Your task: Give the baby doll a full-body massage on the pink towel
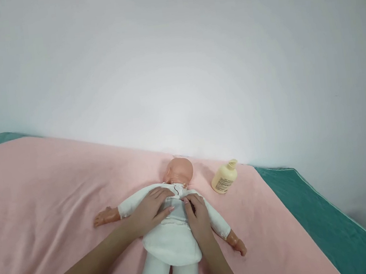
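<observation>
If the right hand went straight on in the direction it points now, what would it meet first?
Most likely the doll's head, beyond the white cloth body the right hand touches; depth is hard to judge from one view.

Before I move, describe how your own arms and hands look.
The left hand and right hand are bare, without gloves. The left forearm and right forearm are slim and uncovered as far as the picture shows: no sleeves, watch or bracelet. No rings show, though some fingers are partly hidden.
</observation>
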The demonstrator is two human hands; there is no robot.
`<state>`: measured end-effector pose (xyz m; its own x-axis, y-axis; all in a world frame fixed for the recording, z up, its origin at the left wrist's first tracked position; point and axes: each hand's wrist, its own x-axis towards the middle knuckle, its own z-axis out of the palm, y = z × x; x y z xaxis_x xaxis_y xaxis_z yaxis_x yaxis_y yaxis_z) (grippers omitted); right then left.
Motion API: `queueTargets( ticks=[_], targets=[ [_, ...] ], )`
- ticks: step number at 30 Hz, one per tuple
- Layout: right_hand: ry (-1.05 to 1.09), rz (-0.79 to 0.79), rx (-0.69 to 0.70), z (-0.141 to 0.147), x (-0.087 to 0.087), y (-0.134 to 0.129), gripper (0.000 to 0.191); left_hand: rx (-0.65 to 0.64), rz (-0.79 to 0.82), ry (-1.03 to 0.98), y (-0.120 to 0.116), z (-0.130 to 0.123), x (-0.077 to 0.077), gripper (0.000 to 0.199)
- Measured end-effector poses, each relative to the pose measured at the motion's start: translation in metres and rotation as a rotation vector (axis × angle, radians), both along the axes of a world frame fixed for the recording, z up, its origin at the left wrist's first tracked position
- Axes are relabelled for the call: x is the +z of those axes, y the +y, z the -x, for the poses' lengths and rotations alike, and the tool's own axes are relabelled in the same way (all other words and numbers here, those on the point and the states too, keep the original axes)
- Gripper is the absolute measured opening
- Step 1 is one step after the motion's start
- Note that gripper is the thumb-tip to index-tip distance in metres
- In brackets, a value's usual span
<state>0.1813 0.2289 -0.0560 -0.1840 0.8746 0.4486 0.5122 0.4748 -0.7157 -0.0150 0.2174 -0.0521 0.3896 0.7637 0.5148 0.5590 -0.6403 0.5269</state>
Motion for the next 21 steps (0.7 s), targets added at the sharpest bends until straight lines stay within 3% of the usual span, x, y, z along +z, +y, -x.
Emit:
queueTargets(
  ticks=[6, 14, 21],
  targets=[
    [-0.041, -0.014, 0.001, 0.002, -0.002, -0.002, 0.022, -0.003, 0.055, 0.038, 0.001, 0.001, 0.0, 0.03],
    [0.015, -0.12, 0.021, -0.002, -0.009, -0.007, 0.022, 0.032, -0.004, 0.051, -0.002, -0.001, -0.005, 0.039],
    [-0.022, -0.076, 0.042, -0.001, -0.009, -0.004, 0.027, 0.043, -0.041, 0.071, 0.002, 0.0, -0.012, 0.043]
  ],
)
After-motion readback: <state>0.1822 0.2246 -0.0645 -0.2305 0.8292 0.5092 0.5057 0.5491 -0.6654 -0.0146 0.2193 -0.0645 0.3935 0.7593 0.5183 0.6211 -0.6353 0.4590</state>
